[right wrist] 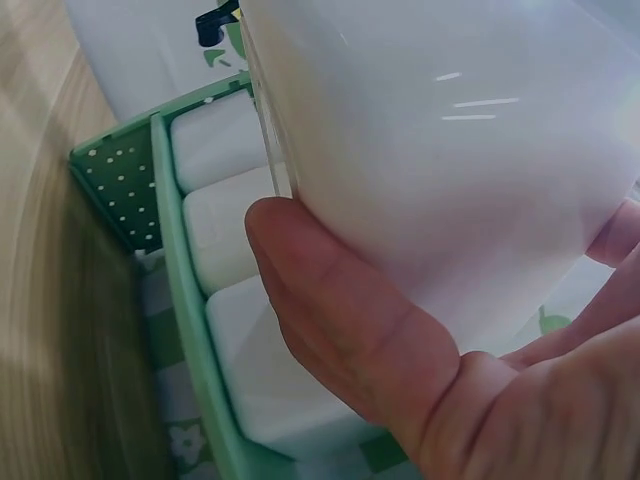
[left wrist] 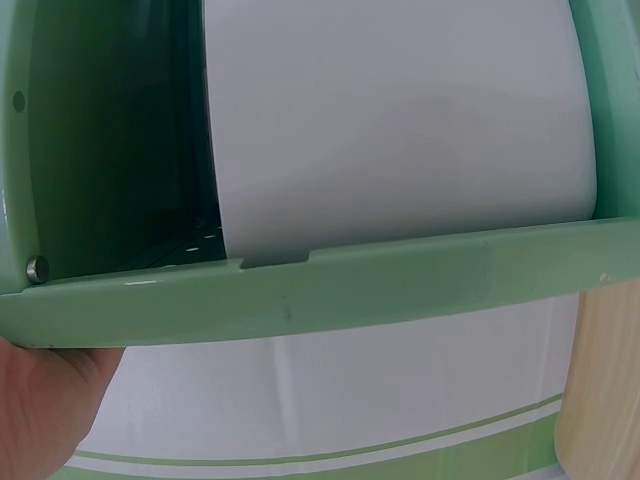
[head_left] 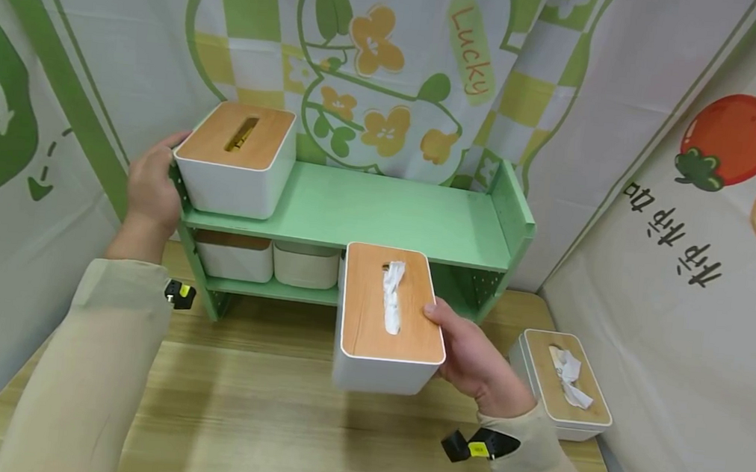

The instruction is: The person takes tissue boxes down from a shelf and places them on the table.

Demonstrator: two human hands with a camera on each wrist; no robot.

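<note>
My right hand (head_left: 478, 357) grips a white tissue box (head_left: 386, 375) with a wood-look lid in front of the green shelf (head_left: 386, 214), its thumb on the lid's right edge. A white tissue pokes out of the slot. In the right wrist view, fingers (right wrist: 340, 310) support the white box wall. My left hand (head_left: 156, 183) holds the shelf's left side panel (left wrist: 300, 305), beside a second tissue box (head_left: 230, 187) on the upper board. That box's slot shows something yellow inside.
White boxes (head_left: 234, 259) line the lower board, partly hidden behind the held box. A further tissue box (head_left: 567, 387) with tissue sticking out stands on the wooden surface (head_left: 254, 420) at the right. Printed curtains (head_left: 590, 120) enclose the back and sides.
</note>
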